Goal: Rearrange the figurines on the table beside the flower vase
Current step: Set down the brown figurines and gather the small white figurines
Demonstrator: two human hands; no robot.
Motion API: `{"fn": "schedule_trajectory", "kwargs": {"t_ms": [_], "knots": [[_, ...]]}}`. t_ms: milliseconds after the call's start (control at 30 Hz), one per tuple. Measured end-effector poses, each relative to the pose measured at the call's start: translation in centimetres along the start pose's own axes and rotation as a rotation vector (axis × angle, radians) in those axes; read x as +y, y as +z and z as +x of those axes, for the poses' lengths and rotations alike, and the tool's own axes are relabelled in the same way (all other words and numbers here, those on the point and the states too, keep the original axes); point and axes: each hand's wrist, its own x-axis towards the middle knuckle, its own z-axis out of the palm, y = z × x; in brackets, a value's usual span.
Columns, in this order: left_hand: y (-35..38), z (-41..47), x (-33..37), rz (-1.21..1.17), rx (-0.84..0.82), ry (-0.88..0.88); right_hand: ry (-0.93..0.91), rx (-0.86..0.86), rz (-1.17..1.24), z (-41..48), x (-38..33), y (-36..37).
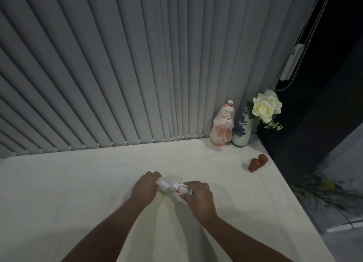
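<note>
Near the middle of the white table (78, 193), my left hand (146, 185) grips a small white figurine (163, 186) with pink marks. Just to its right, my right hand (198, 198) holds a rounder white figurine (178, 191) with a red cord. The two figurines almost touch. At the back right corner a tall pink-and-white doll figurine (223, 124) stands upright against the blue-and-white flower vase (241, 132), which holds a white rose (266, 106). A pair of small reddish-brown figurines (257, 162) stands near the right edge, in front of the vase.
Grey vertical blinds (117, 75) hang along the table's back edge. The right edge drops off to a dark window frame (314, 104) and green plant leaves (324, 193) below. A blind cord and white handle (292, 63) hang at the upper right.
</note>
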Motion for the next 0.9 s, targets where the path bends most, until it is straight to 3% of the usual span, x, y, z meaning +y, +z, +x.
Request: {"fn": "schedule_trajectory", "kwargs": {"t_ms": [233, 433, 900], "knots": [[-0.1, 1.3, 2.0, 0.0, 0.035, 0.02, 0.008, 0.13, -0.019, 0.8, 1.6, -2.2], [0.8, 3.7, 5.1, -0.045, 0.032, 0.089, 0.018, 0.16, -0.19, 4.3, 3.2, -6.5], [2.7, 11.6, 12.0, -0.113, 0.008, 0.135, 0.087, -0.071, -0.373, 12.2, 6.7, -12.1]]}}
